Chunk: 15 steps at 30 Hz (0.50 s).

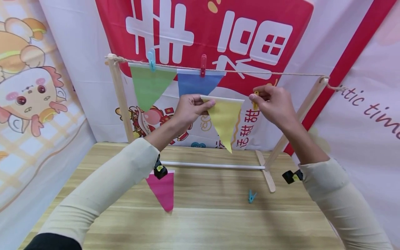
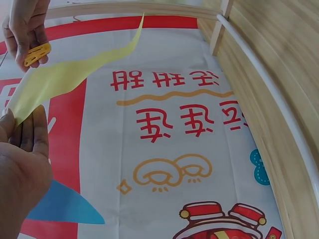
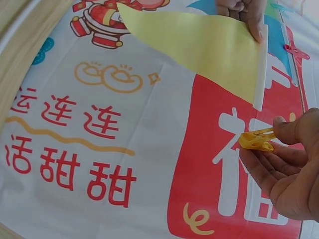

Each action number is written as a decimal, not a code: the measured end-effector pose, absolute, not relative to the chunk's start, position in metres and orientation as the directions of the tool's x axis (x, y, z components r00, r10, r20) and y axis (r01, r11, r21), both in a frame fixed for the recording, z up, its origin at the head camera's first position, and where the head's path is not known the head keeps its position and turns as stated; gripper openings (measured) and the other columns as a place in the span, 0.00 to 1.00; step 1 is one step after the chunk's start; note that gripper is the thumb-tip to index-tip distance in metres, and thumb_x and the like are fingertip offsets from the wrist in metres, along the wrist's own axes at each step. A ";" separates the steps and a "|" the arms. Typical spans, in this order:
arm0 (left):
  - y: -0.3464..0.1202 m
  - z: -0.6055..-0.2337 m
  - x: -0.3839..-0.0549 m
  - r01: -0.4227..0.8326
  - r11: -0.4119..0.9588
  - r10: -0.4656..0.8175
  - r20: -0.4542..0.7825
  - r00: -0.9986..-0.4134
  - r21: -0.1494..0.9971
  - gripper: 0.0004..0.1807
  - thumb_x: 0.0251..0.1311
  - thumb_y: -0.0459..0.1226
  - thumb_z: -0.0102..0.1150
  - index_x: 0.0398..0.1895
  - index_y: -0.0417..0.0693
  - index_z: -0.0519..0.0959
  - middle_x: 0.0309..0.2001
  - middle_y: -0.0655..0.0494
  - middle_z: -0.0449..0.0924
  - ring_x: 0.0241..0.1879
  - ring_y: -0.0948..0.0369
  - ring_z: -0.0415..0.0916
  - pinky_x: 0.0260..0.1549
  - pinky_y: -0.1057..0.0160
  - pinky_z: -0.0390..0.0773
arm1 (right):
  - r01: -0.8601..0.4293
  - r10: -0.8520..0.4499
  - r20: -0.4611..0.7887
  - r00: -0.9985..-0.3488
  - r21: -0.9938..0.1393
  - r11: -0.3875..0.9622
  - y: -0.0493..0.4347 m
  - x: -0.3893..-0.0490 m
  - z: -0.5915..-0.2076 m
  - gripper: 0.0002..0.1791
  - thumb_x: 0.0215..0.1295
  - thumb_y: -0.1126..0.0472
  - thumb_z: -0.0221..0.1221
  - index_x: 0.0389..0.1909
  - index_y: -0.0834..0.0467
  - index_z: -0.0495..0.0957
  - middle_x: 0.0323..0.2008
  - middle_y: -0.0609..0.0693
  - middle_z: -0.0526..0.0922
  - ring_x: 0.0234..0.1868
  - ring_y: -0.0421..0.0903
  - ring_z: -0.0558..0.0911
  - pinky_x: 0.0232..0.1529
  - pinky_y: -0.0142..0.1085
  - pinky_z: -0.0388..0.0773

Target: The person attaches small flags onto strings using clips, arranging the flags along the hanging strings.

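My left hand (image 1: 190,109) pinches a yellow triangular pennant (image 1: 225,116) by the left end of its white top edge; its tip hangs down. Between thumb and fingers my right hand (image 1: 276,102) holds a small yellow clothespin (image 3: 256,140), just right of the pennant. Above both hands a twine line (image 1: 250,72) runs between two wooden posts. On it hang a green pennant (image 1: 151,83) with a light-blue clothespin (image 1: 151,59) and a blue pennant (image 1: 195,82) with a red clothespin (image 1: 203,65).
A pink pennant (image 1: 164,191) lies on the wooden table (image 1: 212,225) at left. A blue clothespin (image 1: 251,197) lies at right. The stand has a right post (image 1: 307,100), a left post (image 1: 119,97) and a white bottom rod (image 1: 215,166). A printed cloth (image 1: 103,114) hangs behind.
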<state>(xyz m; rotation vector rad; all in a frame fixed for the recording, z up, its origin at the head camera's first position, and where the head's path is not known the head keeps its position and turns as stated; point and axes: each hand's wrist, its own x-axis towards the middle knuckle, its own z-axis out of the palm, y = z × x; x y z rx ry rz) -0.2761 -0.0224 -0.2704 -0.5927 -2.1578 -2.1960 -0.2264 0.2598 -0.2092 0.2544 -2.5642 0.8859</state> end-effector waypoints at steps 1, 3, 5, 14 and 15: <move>-0.022 -0.270 -0.276 0.263 -0.051 0.254 0.267 -0.930 0.964 0.17 0.75 0.40 0.75 0.60 0.39 0.91 0.55 0.43 0.95 0.48 0.53 0.96 0.55 0.56 0.93 | -0.301 -0.036 0.443 -0.896 -0.544 0.783 0.260 -0.226 -0.208 0.30 0.81 0.44 0.67 0.73 0.59 0.84 0.65 0.60 0.90 0.59 0.59 0.91 0.62 0.60 0.91; -0.021 -0.268 -0.276 0.265 -0.048 0.252 0.268 -0.930 0.963 0.18 0.75 0.41 0.75 0.60 0.40 0.91 0.55 0.44 0.95 0.49 0.52 0.96 0.55 0.57 0.94 | -0.303 -0.034 0.452 -0.892 -0.539 0.786 0.260 -0.225 -0.205 0.30 0.81 0.44 0.66 0.73 0.59 0.84 0.65 0.60 0.90 0.59 0.59 0.91 0.63 0.60 0.91; -0.020 -0.267 -0.276 0.270 -0.044 0.249 0.272 -0.930 0.962 0.18 0.75 0.41 0.75 0.60 0.40 0.91 0.55 0.44 0.95 0.49 0.52 0.96 0.54 0.58 0.94 | -0.309 -0.034 0.464 -0.885 -0.531 0.789 0.260 -0.224 -0.202 0.29 0.81 0.45 0.66 0.72 0.58 0.84 0.64 0.59 0.91 0.58 0.58 0.91 0.62 0.59 0.91; -0.012 -0.260 -0.274 0.247 -0.069 0.209 0.256 -0.944 0.967 0.18 0.73 0.42 0.77 0.58 0.41 0.90 0.53 0.45 0.96 0.50 0.50 0.97 0.53 0.57 0.94 | -0.353 -0.061 0.518 -0.853 -0.487 0.799 0.255 -0.220 -0.190 0.28 0.79 0.42 0.68 0.69 0.56 0.87 0.59 0.56 0.94 0.54 0.54 0.93 0.55 0.39 0.91; -0.011 -0.259 -0.274 0.251 -0.072 0.205 0.261 -0.943 0.965 0.18 0.73 0.42 0.77 0.57 0.41 0.90 0.53 0.45 0.96 0.50 0.50 0.97 0.54 0.55 0.94 | -0.358 -0.064 0.523 -0.850 -0.485 0.798 0.254 -0.220 -0.188 0.28 0.79 0.42 0.68 0.69 0.55 0.87 0.59 0.56 0.94 0.54 0.54 0.92 0.56 0.41 0.92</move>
